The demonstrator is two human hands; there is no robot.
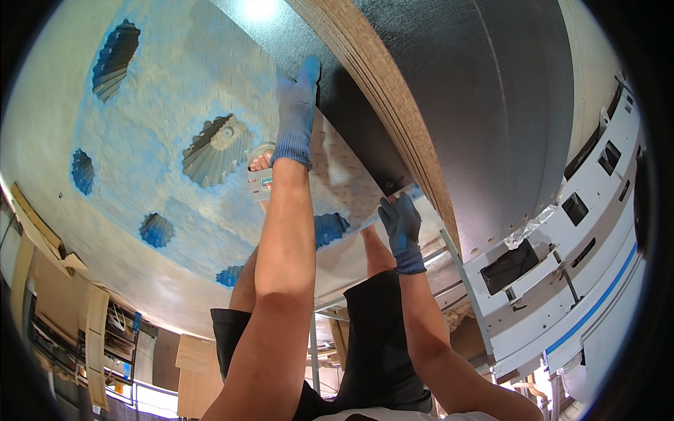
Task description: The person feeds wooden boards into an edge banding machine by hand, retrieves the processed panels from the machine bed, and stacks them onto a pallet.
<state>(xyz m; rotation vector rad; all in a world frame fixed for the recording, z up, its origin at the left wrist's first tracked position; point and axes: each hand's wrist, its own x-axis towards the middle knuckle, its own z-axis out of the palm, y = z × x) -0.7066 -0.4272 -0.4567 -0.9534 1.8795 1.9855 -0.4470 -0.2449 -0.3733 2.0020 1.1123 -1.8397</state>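
My left hand (298, 102), in a grey-blue knit glove, reaches far forward. Its fingers are stretched out and lie along the edge of a dark panel (351, 105) that rests on the silvery floor sheet (210, 77). My right hand (402, 228), gloved alike, is by the panel's near corner with its fingers loosely bent and apart. Nothing shows in either hand. Just right of both hands runs the thick, layered brown edge of a large black board (477, 119); whether the right fingertips touch the panel corner I cannot tell.
Ragged cut-outs (217, 151) in the floor sheet bare ribbed metal beneath. My sandalled foot (261, 168) is beside the left forearm. A white frame (547, 259) with rectangular openings curves along the right. Wooden boards and shelving (98, 337) are at lower left.
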